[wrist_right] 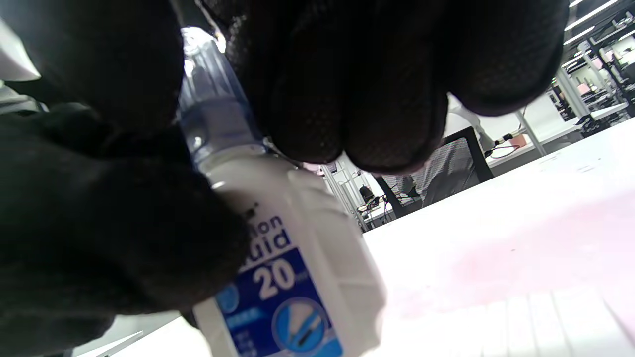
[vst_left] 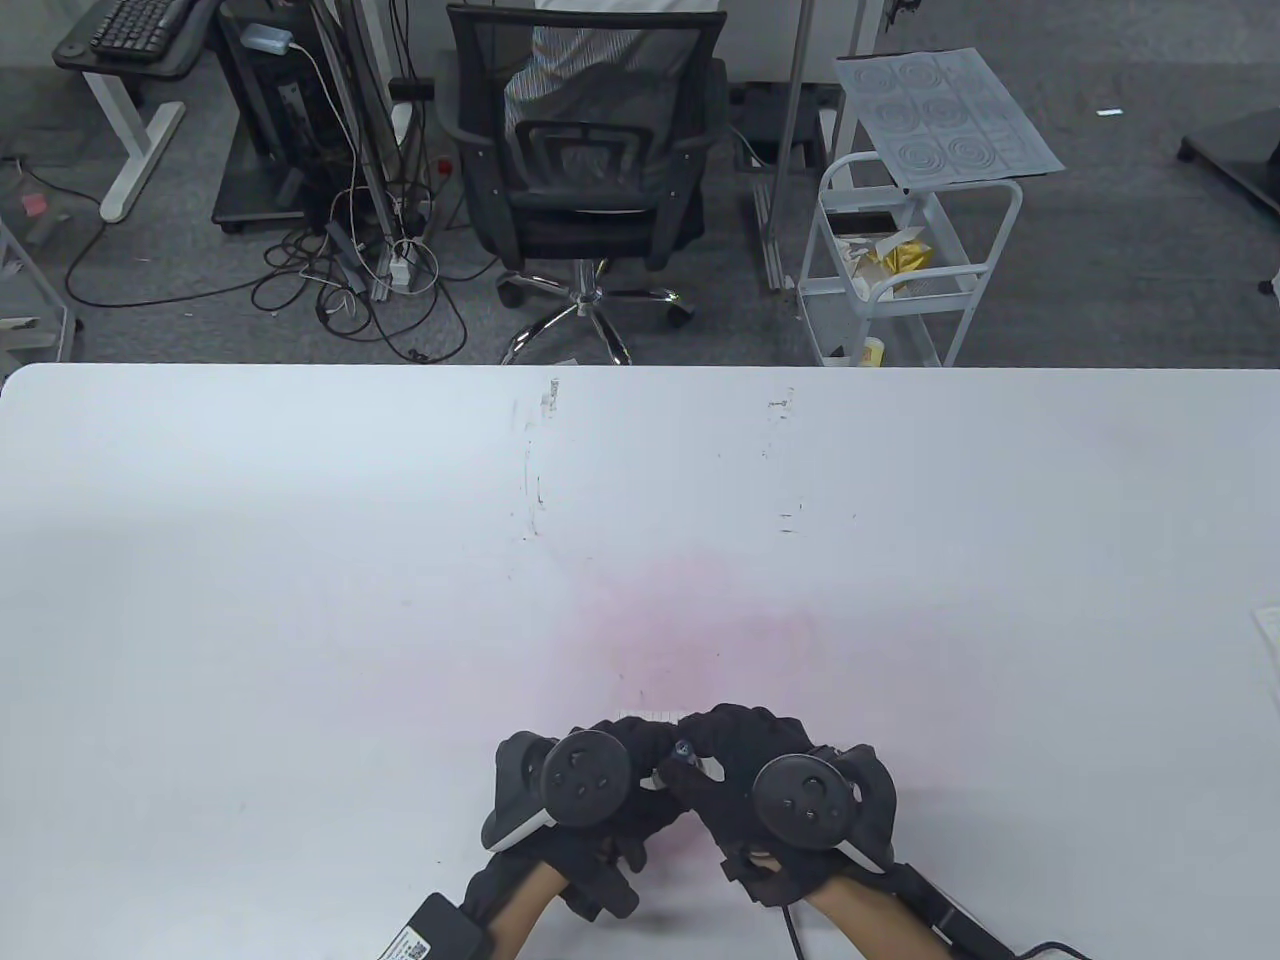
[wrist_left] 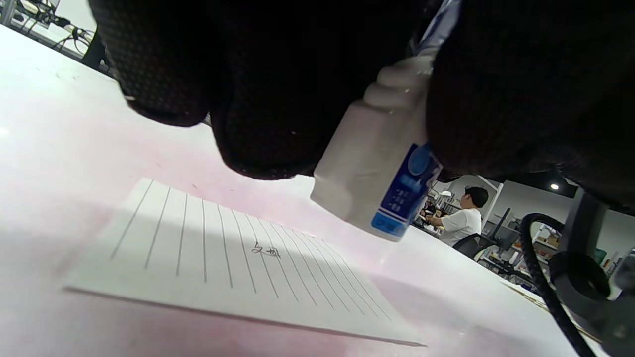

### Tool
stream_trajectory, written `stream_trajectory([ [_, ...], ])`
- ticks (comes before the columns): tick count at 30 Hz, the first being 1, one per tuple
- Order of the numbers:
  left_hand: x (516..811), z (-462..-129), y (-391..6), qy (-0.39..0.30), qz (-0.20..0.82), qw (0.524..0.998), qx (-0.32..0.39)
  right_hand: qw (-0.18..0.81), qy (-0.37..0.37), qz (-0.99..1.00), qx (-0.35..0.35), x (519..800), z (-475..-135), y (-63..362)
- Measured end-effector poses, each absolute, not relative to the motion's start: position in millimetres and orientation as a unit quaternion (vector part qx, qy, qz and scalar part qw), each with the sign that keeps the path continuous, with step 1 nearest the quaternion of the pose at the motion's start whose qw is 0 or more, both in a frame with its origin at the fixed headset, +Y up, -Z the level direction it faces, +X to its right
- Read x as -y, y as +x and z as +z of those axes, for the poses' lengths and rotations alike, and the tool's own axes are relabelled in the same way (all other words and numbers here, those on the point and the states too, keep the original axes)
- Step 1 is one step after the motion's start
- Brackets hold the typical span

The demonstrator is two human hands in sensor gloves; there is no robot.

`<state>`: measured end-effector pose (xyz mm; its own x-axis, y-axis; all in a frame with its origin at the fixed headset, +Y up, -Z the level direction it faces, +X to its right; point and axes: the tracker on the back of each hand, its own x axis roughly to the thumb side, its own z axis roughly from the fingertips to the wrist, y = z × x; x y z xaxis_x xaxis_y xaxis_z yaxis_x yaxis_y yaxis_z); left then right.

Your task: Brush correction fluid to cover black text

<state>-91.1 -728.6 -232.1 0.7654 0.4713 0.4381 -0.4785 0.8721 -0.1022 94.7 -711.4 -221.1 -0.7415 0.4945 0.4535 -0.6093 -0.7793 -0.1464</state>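
Both hands meet at the 6 o'clock edge of the surface (vst_left: 300,560), holding the correction fluid bottle (wrist_left: 369,173) in the air above the lined paper (wrist_left: 208,258). The left hand (vst_left: 585,785) grips the white body; the right hand (vst_left: 770,790) has its fingers (wrist_right: 347,89) closed around the clear blue cap (wrist_right: 208,104). The step looks like uncapping (the brush is not out yet). Next the cap must come off, then the brush must reach the black text (wrist_left: 266,251).

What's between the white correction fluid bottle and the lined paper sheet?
Nothing: in the left wrist view the white correction fluid bottle hangs clear above the lined paper sheet, with only bare pink-stained white table behind the gap.
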Motion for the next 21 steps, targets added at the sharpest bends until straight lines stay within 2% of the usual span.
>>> stream_trajectory([
  [7, 728.7, -232.3, -90.7, 0.001, 0.255, 0.936, 0.244, 0.297, 0.237, 0.914, 0.140, 709.3, -219.7, 91.6],
  [11, 727.3, -229.5, -90.6, 0.019, 0.236, 0.942, 0.238, 0.305, 0.234, 0.918, 0.098, 712.2, -221.1, 93.3],
  [15, 726.6, -227.2, -89.3, 0.020, 0.234, 0.942, 0.240, 0.282, 0.192, 0.930, 0.134, 713.3, -220.0, 97.6],
  [21, 726.9, -226.6, -87.5, 0.021, 0.228, 0.943, 0.240, 0.274, 0.191, 0.928, 0.167, 710.7, -216.1, 95.5],
])
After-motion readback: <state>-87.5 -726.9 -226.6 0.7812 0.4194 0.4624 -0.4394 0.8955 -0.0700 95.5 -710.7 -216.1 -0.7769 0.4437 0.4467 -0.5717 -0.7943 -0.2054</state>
